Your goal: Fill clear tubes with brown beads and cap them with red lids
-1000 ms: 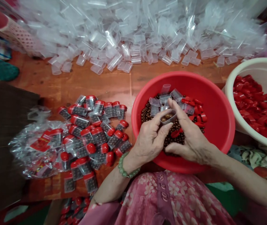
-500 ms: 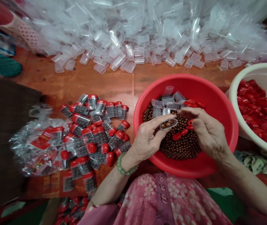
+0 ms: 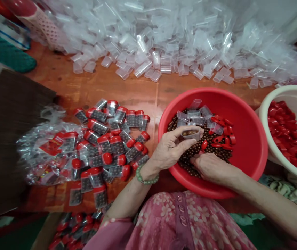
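My left hand (image 3: 168, 147) pinches a clear oval plastic tube (image 3: 190, 133) over the red basin (image 3: 253, 146), its open end facing me and small brown balls showing inside. Fingers curled, my right hand (image 3: 213, 168) reaches down into the brown balls (image 3: 187, 163) in the basin. Its fingertips are hidden, so what they hold I cannot make out. A red plastic piece (image 3: 203, 146) sticks up just beyond the right hand's knuckles. Several clear tubes (image 3: 198, 120) and red caps (image 3: 226, 132) lie on the balls.
Filled tubes with red caps (image 3: 117, 146) cover the table at left, beside a crumpled clear bag (image 3: 28, 149). A large heap of clear tubes (image 3: 164, 45) spans the back. At right stands a white bucket (image 3: 264, 114) of red caps. A dark box (image 3: 13, 139) edges the far left.
My right hand has gone down into the brown balls, moving left and toward me. My left hand still holds the tube. Red caps show more openly, and the whole view has shifted slightly.
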